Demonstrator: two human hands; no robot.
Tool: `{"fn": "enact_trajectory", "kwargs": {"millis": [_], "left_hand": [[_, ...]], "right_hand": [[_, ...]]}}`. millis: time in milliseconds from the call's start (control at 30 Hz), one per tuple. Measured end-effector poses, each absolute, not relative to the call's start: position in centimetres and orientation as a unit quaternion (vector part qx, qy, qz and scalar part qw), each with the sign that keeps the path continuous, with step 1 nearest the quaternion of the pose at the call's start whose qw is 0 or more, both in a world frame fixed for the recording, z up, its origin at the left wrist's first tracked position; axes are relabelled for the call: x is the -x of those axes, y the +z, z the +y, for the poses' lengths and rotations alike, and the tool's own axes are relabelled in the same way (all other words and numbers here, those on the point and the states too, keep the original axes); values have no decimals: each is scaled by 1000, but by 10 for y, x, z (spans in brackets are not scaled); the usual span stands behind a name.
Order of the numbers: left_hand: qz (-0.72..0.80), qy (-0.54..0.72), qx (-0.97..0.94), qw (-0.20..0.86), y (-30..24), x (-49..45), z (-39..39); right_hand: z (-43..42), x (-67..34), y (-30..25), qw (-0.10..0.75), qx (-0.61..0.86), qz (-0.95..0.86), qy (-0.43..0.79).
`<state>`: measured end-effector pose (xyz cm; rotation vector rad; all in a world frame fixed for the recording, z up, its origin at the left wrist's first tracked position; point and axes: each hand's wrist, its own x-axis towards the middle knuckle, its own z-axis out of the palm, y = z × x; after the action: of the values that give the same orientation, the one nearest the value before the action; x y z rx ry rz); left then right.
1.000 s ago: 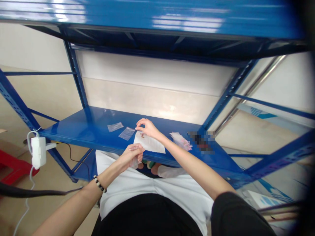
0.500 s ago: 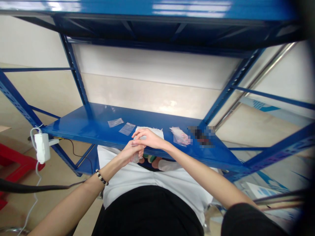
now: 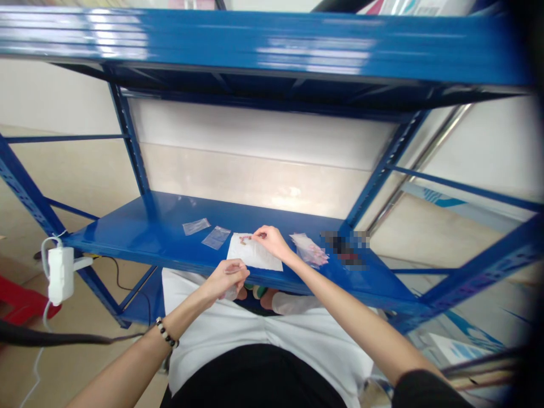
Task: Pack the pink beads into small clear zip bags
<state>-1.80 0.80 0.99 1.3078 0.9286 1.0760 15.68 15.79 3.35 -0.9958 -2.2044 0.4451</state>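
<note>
Blue steel shelf [image 3: 123,241] carries, left to right, two flat clear bags [image 3: 196,226], a white paper sheet [image 3: 253,253] and a pinkish packed bag [image 3: 309,249]. Left hand [image 3: 225,277], fingers curled, grips a small clear bag [image 3: 230,293] at the shelf edge; right hand [image 3: 272,241] pinches its fingers together above the sheet, holding something too small to tell.

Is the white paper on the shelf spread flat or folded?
Spread flat: the white paper lies on the blue shelf, no fold visible.

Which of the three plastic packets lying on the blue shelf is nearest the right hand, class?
The crumpled pinkish packet, just right of the right hand. The flat clear packet and the other flat clear packet lie farther left, beyond the white sheet.
</note>
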Motion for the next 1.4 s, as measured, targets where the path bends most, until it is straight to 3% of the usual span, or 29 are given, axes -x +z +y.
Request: {"fn": "enact_trajectory", "kwargs": {"millis": [233, 533, 967, 1400], "left_hand": [[398, 463, -535, 584, 8, 16, 6], [258, 570, -383, 679, 12, 18, 13], [287, 556, -438, 645, 7, 15, 12], [312, 572, -423, 630, 10, 15, 10]], "right_hand": [[158, -143, 23, 300, 371, -870, 125], [151, -122, 34, 286, 375, -879, 72], [177, -130, 36, 282, 418, -860, 75], [149, -121, 25, 255, 410, -875, 44]]}}
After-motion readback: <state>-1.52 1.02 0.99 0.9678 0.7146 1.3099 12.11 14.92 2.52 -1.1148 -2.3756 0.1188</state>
